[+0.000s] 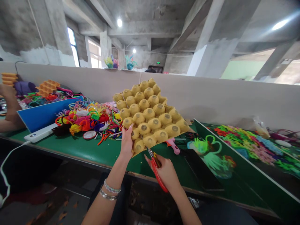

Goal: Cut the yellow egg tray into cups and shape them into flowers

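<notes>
A yellow egg carton tray (148, 113), its cups bulging toward me, is held up and tilted above the table edge. My left hand (127, 142) grips its lower left side; part of the fingers is hidden behind it. In my right hand (166, 170) are red-handled pliers or cutters (155, 168), with the metal jaws at the tray's lower edge among the bottom cups. Whether the jaws bite into the tray I cannot tell. Behind the tray, to the right, lies a pink glue gun (173, 146), partly covered.
The green table (98, 152) carries a heap of colourful pipe cleaners (82, 120), a blue board (48, 113) and a white power strip (42, 132). At right lie a dark flat tablet-like slab (202, 172), a slanted divider (248, 156) and green fuzzy crafts (212, 153). Another person's arm (9, 107) is at far left.
</notes>
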`<action>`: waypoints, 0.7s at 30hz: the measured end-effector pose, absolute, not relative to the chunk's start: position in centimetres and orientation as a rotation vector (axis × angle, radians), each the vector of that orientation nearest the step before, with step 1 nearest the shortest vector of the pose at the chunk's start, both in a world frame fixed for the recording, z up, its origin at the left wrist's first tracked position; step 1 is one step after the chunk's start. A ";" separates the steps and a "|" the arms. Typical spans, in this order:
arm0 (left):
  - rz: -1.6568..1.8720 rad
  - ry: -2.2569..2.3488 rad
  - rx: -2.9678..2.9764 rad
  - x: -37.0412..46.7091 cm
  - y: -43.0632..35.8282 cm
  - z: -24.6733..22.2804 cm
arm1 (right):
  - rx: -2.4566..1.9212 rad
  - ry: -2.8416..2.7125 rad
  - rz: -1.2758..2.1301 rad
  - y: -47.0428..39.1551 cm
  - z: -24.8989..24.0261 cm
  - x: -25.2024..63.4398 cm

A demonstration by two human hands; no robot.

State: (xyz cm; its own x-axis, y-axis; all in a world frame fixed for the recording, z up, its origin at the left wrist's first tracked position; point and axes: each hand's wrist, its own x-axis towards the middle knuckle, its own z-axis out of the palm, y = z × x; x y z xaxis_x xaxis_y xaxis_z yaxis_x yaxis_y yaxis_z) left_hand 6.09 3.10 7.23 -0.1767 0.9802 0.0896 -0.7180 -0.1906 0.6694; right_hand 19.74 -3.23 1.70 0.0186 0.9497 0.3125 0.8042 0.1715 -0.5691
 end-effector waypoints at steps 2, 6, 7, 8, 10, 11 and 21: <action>1.678 0.562 0.607 6.1 3.1 7.3 | -1.691 -1.831 0.273 -3.3 1.9 19.7; 1.622 0.539 0.561 6.3 3.1 7.0 | -1.679 -1.868 0.346 -3.6 2.4 19.6; 1.610 0.540 0.548 6.3 3.1 7.0 | -1.675 -1.872 0.370 -3.6 2.5 19.6; 1.604 0.537 0.543 6.3 3.1 6.9 | -1.679 -1.874 0.387 -3.7 2.6 19.7; 1.589 0.514 0.559 6.3 3.0 6.9 | -1.686 -1.878 0.408 -3.8 2.7 19.7; 1.574 0.503 0.569 6.3 2.8 6.9 | -1.676 -1.881 0.413 -3.9 2.8 19.7; 1.524 0.566 0.711 5.6 1.6 8.2 | -1.551 -1.893 0.502 -4.3 2.9 19.7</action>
State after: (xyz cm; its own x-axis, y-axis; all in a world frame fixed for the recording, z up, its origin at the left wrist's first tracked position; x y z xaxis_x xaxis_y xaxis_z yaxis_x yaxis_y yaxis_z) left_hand 5.65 1.60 8.19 -0.0089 0.9948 0.1011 -0.6873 -0.0795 0.7220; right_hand 19.69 -4.29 2.93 -0.1061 0.9674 0.2301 0.7262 0.2335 -0.6466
